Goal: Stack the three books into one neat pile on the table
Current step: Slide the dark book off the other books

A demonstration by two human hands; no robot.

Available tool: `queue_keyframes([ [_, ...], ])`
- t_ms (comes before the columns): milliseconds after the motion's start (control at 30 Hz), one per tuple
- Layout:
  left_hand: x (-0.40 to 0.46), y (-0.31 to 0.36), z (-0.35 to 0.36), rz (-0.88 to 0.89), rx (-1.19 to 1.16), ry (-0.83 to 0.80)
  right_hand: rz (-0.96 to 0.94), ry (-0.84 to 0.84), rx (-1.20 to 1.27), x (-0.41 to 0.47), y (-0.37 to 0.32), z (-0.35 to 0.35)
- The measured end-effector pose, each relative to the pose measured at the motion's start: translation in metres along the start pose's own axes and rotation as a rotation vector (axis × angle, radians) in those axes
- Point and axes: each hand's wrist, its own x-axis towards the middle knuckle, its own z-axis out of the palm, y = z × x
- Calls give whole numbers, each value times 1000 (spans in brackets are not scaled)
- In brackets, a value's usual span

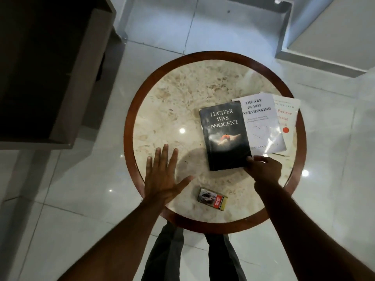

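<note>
Books lie fanned out on the round table (129, 126) toward three o'clock: the black book (225, 136) on top and leftmost, overlapping the white book (261, 122), which in turn covers most of the third book (288, 112) at the far right. My right hand (263, 169) pinches the black book's near right corner, thumb on the cover. My left hand (164, 177) is spread wide and flat, holding nothing, at about eight o'clock on the tabletop. To do this well, I judge I should slide the black book rightward until its edges sit square over the white one, then bring my left hand in to tap the spines flush. A small packet (212, 201) at six o'clock lies well apart from the books
</note>
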Motion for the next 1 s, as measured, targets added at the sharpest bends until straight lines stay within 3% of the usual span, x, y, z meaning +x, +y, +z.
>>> queue_keyframes([
  [233,14,-12,9,48,-19,70,-74,-108,113,-48,-7,7],
  [467,16,-20,20,68,18,86,-129,-277,296,-70,-52,81],
  [533,17,-19,21,72,16,93,-141,-340,259,-62,-59,101],
  [700,18,-18,21,59,-14,103,-41,-274,219,-39,-59,136],
  [767,20,-18,21,51,-6,93,0,-356,242,-31,-56,136],
  [833,20,-16,21,42,1,86,-77,-394,165,-23,-50,126],
  [900,20,-16,20,43,13,85,-261,-266,22,-19,-47,110],
  [1000,18,-15,20,57,43,85,-526,163,-129,-11,-54,66],
])
